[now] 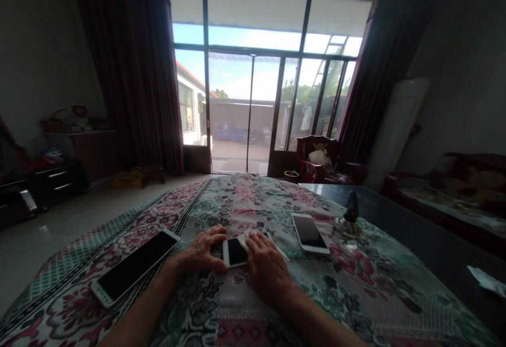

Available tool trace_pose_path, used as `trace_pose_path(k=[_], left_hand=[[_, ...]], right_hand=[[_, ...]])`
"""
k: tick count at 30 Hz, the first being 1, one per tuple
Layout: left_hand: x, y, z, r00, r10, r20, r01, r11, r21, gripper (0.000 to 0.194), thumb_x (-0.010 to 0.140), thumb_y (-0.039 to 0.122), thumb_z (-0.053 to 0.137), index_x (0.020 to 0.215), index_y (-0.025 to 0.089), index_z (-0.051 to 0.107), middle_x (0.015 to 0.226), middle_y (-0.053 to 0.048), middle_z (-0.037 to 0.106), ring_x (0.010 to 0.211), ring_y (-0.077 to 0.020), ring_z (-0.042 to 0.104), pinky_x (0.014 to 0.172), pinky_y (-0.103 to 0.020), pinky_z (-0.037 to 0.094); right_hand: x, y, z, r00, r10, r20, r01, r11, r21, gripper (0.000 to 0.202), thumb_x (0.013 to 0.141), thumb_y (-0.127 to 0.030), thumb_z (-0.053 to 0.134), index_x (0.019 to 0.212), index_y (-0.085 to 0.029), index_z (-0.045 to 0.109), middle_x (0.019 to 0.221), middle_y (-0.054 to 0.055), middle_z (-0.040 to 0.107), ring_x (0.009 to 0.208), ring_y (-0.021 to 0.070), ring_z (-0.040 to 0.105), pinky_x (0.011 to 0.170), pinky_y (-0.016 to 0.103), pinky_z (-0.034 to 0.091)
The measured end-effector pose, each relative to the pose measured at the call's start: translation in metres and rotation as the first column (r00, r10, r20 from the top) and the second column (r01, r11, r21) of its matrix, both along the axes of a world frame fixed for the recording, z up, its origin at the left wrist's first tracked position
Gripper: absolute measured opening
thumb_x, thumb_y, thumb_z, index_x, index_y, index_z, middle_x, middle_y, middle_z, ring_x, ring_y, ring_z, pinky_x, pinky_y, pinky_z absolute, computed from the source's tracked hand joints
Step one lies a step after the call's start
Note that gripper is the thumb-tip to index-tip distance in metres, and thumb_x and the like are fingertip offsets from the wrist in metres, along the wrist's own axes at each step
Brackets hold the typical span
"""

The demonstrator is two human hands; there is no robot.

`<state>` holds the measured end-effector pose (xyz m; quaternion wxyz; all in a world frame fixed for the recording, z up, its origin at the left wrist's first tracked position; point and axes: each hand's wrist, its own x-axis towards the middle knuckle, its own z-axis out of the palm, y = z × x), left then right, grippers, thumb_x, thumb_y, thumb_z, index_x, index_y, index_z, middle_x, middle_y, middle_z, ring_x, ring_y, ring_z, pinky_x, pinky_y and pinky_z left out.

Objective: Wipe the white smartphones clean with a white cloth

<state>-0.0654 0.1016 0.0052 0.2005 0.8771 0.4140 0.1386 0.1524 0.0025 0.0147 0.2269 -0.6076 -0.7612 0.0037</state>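
A white-framed smartphone [235, 252] with a dark screen lies flat on the patterned cloth in front of me. My left hand [203, 252] holds it at its left end, thumb by the lower edge and fingers by the upper one. Over its right part, my right hand [265, 262] presses down a white tissue [243, 239], which hides that end of the screen. To the left lies a larger white smartphone [138, 265], screen up. Another white smartphone [310, 233] rests on the right, also face up. Neither of these is touched by a hand.
A flowered cloth [245, 204] covers the bed-like surface. A glass bottle with a dark top [350, 220] stands on the right, beside a dark tabletop [379, 215]. White crumpled paper [487, 279] lies farther right. Glass doors [253, 109] and a wooden chair [318, 157] are beyond.
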Motion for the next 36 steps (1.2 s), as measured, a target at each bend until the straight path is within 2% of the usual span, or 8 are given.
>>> trace_pose_path(k=[3, 6, 12, 16, 19, 23, 30, 36], left_hand=[[0.003, -0.005, 0.005, 1.000, 0.017, -0.008, -0.017, 1.000, 0.007, 0.080, 0.055, 0.056, 0.079, 0.125, 0.024, 0.058, 0.149, -0.007, 0.041, 0.140, -0.0287, 0.028, 0.116, -0.040, 0.021], [0.005, -0.009, 0.009, 0.999, 0.030, -0.016, -0.030, 1.000, 0.004, 0.080, 0.057, 0.056, 0.077, 0.128, 0.025, 0.056, 0.149, -0.006, 0.040, 0.140, -0.0287, 0.028, 0.116, -0.040, 0.021], [0.010, -0.025, 0.016, 0.990, 0.111, -0.087, -0.114, 0.993, -0.031, 0.080, 0.064, 0.054, 0.069, 0.136, 0.026, 0.047, 0.152, -0.004, 0.035, 0.143, -0.0265, 0.023, 0.116, -0.039, 0.017], [0.016, -0.041, 0.017, 0.982, 0.167, -0.093, -0.170, 0.985, -0.023, 0.082, 0.065, 0.055, 0.066, 0.138, 0.024, 0.045, 0.152, -0.006, 0.034, 0.143, -0.0300, 0.020, 0.115, -0.045, 0.017], [0.020, -0.051, 0.016, 0.973, 0.210, -0.093, -0.211, 0.978, -0.001, 0.083, 0.063, 0.058, 0.066, 0.137, 0.026, 0.045, 0.152, -0.007, 0.035, 0.142, -0.0321, 0.022, 0.114, -0.049, 0.019], [0.024, -0.062, 0.015, 0.965, 0.254, -0.070, -0.252, 0.967, 0.039, 0.078, 0.063, 0.058, 0.067, 0.132, 0.028, 0.051, 0.149, -0.007, 0.040, 0.142, -0.0314, 0.025, 0.113, -0.046, 0.022], [0.025, -0.065, 0.011, 0.958, 0.285, -0.008, -0.283, 0.955, 0.085, 0.076, 0.058, 0.052, 0.074, 0.126, 0.021, 0.058, 0.144, -0.010, 0.047, 0.139, -0.0323, 0.031, 0.113, -0.044, 0.026], [0.024, -0.062, 0.005, 0.958, 0.287, 0.021, -0.287, 0.955, 0.074, 0.076, 0.058, 0.052, 0.075, 0.126, 0.025, 0.057, 0.145, -0.009, 0.046, 0.139, -0.0324, 0.031, 0.113, -0.045, 0.025]], right_hand=[[0.004, 0.005, -0.003, 0.992, -0.126, -0.014, 0.126, 0.992, -0.008, 0.046, 0.093, -0.025, 0.032, 0.132, -0.011, 0.052, 0.143, 0.012, 0.045, 0.135, 0.0241, 0.035, 0.113, 0.040, 0.023], [0.007, 0.007, -0.005, 0.986, -0.165, -0.026, 0.165, 0.986, -0.003, 0.046, 0.093, -0.025, 0.032, 0.132, -0.012, 0.052, 0.143, 0.011, 0.045, 0.136, 0.0230, 0.034, 0.113, 0.038, 0.022], [0.007, 0.005, -0.004, 0.981, -0.190, -0.047, 0.191, 0.982, 0.013, 0.044, 0.092, -0.024, 0.033, 0.130, -0.015, 0.055, 0.143, 0.006, 0.046, 0.135, 0.0219, 0.034, 0.112, 0.035, 0.022], [0.005, 0.004, -0.004, 0.979, -0.200, -0.043, 0.200, 0.980, 0.003, 0.044, 0.092, -0.023, 0.034, 0.130, -0.015, 0.055, 0.142, 0.008, 0.046, 0.135, 0.0205, 0.035, 0.111, 0.035, 0.021], [0.004, 0.003, -0.002, 0.978, -0.204, -0.038, 0.204, 0.979, 0.001, 0.043, 0.092, -0.021, 0.034, 0.129, -0.016, 0.055, 0.142, 0.009, 0.047, 0.135, 0.0195, 0.034, 0.110, 0.035, 0.022], [0.004, 0.000, 0.001, 0.978, -0.203, -0.040, 0.203, 0.979, -0.005, 0.043, 0.091, -0.021, 0.035, 0.128, -0.018, 0.056, 0.142, 0.008, 0.047, 0.134, 0.0197, 0.036, 0.109, 0.035, 0.024], [0.004, -0.001, 0.000, 0.980, -0.191, -0.057, 0.193, 0.981, 0.023, 0.043, 0.090, -0.018, 0.035, 0.124, -0.020, 0.059, 0.139, 0.005, 0.051, 0.132, 0.0196, 0.038, 0.108, 0.034, 0.027], [0.006, 0.000, -0.001, 0.980, -0.187, -0.072, 0.189, 0.982, 0.023, 0.044, 0.086, -0.014, 0.037, 0.124, -0.020, 0.060, 0.138, 0.006, 0.052, 0.132, 0.0196, 0.039, 0.109, 0.035, 0.026]])
